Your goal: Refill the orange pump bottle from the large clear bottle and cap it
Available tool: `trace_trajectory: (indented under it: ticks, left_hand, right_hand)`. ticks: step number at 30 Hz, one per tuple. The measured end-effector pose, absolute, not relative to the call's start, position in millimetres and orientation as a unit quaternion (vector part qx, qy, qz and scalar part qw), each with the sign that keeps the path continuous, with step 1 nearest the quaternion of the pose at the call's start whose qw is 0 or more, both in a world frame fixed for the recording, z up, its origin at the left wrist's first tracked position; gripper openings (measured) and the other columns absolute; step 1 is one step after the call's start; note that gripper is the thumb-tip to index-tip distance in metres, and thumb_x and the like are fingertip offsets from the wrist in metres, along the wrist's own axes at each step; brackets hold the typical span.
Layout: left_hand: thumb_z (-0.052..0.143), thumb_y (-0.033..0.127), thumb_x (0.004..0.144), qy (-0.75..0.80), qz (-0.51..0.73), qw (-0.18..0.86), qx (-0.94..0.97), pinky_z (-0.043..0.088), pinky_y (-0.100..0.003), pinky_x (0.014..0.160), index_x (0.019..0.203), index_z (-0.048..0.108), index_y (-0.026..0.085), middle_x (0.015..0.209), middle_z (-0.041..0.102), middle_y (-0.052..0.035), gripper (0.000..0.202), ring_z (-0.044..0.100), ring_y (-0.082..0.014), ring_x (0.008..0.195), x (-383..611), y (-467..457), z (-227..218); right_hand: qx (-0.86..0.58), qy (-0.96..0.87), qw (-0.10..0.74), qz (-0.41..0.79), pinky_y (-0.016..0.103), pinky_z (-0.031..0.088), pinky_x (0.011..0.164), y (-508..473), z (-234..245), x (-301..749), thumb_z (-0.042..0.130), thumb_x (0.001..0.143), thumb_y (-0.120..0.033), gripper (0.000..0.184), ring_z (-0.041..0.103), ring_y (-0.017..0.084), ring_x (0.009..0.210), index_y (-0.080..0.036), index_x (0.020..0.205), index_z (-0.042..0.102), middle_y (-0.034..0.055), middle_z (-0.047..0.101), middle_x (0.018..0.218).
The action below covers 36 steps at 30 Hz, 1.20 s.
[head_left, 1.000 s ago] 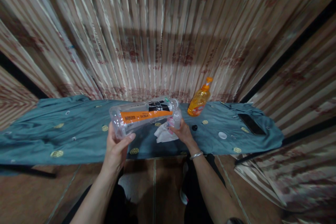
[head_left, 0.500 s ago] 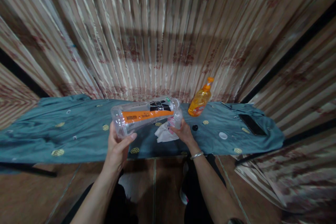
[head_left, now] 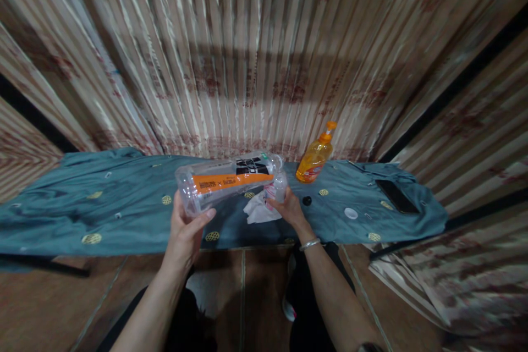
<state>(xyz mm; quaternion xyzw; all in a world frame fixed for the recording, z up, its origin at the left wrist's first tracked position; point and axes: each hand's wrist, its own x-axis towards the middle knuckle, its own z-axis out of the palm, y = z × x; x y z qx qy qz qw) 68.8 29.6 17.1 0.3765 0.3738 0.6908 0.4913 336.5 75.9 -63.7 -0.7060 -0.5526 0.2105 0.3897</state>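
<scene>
My left hand (head_left: 188, 226) is closed round the base of a large clear plastic bottle (head_left: 225, 179) with an orange and black label. The bottle lies nearly level in the air, its mouth tilted up a little to the right. In my right hand (head_left: 289, 206) is a smaller clear bottle (head_left: 280, 184) with pink marks, held upright just under the large bottle's mouth. Whether the two mouths touch, I cannot tell. Beneath them a crumpled white tissue (head_left: 259, 210) rests on the cloth. I cannot make out any liquid in the large bottle.
An orange pump bottle (head_left: 315, 159) stands at the back of the teal cloth-covered table (head_left: 136, 198). To its front lie a small black cap (head_left: 307, 201) and a white round lid (head_left: 350, 213). A dark phone (head_left: 396, 196) lies at the right. Curtains (head_left: 247, 66) hang close behind.
</scene>
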Motion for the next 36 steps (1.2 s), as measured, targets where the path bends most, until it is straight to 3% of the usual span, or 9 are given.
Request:
trace_trajectory:
  ticks: [4, 8, 15, 23, 36]
  left_hand:
    - [0.103, 0.032, 0.051, 0.370, 0.690, 0.493, 0.379, 0.050, -0.055, 0.117, 0.121, 0.075, 0.026, 0.110, 0.080, -0.0055, 0.076, 0.076, -0.0290, 0.103, 68.3, 29.5, 16.0]
    - [0.103, 0.030, 0.053, 0.363, 0.692, 0.491, 0.386, 0.049, -0.055, 0.118, 0.120, 0.076, 0.027, 0.111, 0.080, -0.0053, 0.072, 0.076, -0.0289, 0.104, 68.3, 30.0, 15.5]
    - [0.105, 0.030, 0.045, 0.377, 0.689, 0.505, 0.358, 0.044, -0.058, 0.124, 0.114, 0.079, 0.027, 0.107, 0.083, -0.0049, 0.075, 0.077, -0.0284, 0.101, 69.0, 28.7, 21.5]
    - [0.105, 0.030, 0.047, 0.371, 0.689, 0.503, 0.366, 0.047, -0.057, 0.120, 0.112, 0.076, 0.026, 0.107, 0.083, -0.0048, 0.070, 0.077, -0.0282, 0.099, 69.1, 27.8, 20.9]
    - [0.103, 0.030, 0.051, 0.371, 0.687, 0.497, 0.379, 0.049, -0.058, 0.120, 0.126, 0.076, 0.027, 0.111, 0.082, -0.0054, 0.080, 0.078, -0.0292, 0.102, 68.1, 27.9, 17.3]
  right_hand:
    - [-0.709, -0.551, 0.389, 0.209, 0.037, 0.064, 0.085, 75.5, -61.9, 335.3, 0.087, 0.077, -0.033, 0.041, 0.082, 0.033, 0.104, -0.024, 0.111, 0.063, 0.0078, 0.083, 0.101]
    - [-0.704, -0.556, 0.396, 0.196, 0.037, 0.064, 0.083, 75.9, -63.8, 335.6, 0.086, 0.077, -0.033, 0.039, 0.082, 0.032, 0.102, -0.026, 0.108, 0.064, 0.0046, 0.082, 0.096]
    - [-0.717, -0.548, 0.381, 0.202, 0.037, 0.064, 0.086, 75.6, -62.5, 334.6, 0.089, 0.078, -0.032, 0.042, 0.082, 0.032, 0.107, -0.024, 0.112, 0.064, 0.0075, 0.083, 0.105]
    - [-0.703, -0.558, 0.395, 0.198, 0.037, 0.065, 0.083, 76.4, -67.4, 336.8, 0.089, 0.078, -0.031, 0.045, 0.082, 0.033, 0.104, -0.025, 0.115, 0.065, 0.0081, 0.084, 0.103]
    - [-0.692, -0.561, 0.413, 0.190, 0.037, 0.065, 0.082, 77.7, -73.5, 339.0, 0.087, 0.077, -0.034, 0.044, 0.082, 0.031, 0.098, -0.025, 0.113, 0.065, 0.0054, 0.083, 0.099]
